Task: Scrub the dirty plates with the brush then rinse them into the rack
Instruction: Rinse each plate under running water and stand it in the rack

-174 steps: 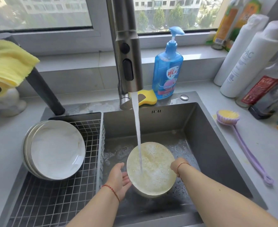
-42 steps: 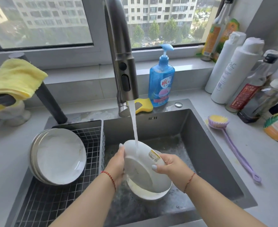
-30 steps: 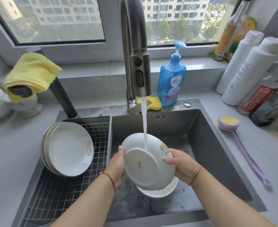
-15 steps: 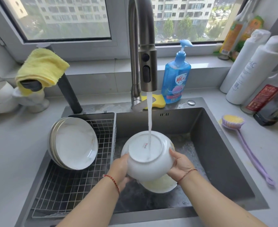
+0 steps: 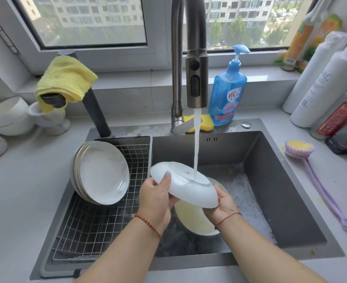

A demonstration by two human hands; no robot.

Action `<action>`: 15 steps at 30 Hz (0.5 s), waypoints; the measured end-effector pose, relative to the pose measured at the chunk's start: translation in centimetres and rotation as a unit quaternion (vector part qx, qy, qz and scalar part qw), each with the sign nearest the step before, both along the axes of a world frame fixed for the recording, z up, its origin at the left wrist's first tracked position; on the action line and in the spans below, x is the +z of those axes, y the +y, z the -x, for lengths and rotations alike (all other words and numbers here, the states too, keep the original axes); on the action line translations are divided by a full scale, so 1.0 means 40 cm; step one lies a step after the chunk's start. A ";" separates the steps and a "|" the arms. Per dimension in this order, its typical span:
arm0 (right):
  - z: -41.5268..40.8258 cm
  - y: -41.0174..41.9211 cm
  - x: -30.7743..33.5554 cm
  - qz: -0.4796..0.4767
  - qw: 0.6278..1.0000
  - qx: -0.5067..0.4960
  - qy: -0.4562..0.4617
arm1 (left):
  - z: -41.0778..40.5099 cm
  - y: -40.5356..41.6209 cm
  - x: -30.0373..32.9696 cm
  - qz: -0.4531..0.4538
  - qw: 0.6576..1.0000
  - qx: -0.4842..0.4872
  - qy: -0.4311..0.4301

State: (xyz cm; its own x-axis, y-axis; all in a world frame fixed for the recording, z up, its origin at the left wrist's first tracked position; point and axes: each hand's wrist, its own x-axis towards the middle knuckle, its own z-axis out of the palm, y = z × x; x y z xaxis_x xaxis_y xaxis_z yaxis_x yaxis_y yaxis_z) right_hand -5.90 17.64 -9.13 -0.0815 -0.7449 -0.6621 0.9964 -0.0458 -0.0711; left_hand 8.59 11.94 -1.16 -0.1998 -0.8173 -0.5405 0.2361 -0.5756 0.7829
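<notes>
Far left on the counter: stacked white bowls, small white holder. Yellow cloth draped over a dark faucet arm. Wire rack fills the left part of the sink; a stack of plates leans tilted in its back left corner, faces toward camera.

Left hand grips the left rim of a white plate, thumb curled over the underside, other fingers hidden beneath it. Plate is upside down, tilted, held above the sink basin just right of the rack edge. Water stream from the tall faucet lands on the plate's foot ring. Right hand holds the plate's lower right rim, fingers wrapped under; cannot tell their spread. Red string bracelet on each wrist. Another plate, yellowish and soapy, lies in the basin directly beneath the held one.

Behind the faucet: yellow sponge, blue soap bottle on the sink ledge. Right counter: purple brush with yellow head lying flat, well apart from the hands. Far right: white bottles, dark sauce bottles.
</notes>
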 end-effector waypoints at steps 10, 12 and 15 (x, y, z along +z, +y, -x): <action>-0.023 -0.087 0.064 0.069 0.997 -0.006 0.032 | -0.025 -0.049 0.066 0.046 0.996 0.036 0.069; -0.029 -0.090 0.075 0.088 0.995 0.003 0.049 | -0.041 -0.059 0.061 0.058 0.996 0.025 0.070; -0.048 -0.076 0.096 0.103 0.992 0.019 0.075 | -0.071 -0.060 0.048 0.088 0.994 -0.003 0.069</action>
State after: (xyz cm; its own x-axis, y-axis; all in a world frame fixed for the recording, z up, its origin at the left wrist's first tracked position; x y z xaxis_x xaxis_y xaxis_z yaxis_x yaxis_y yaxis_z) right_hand -3.99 14.59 -5.29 -0.1362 -0.8676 -0.4783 0.9767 -0.0367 -0.2115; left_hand 11.42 9.54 0.75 -0.2671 -0.8956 -0.3558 0.3452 -0.4336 0.8323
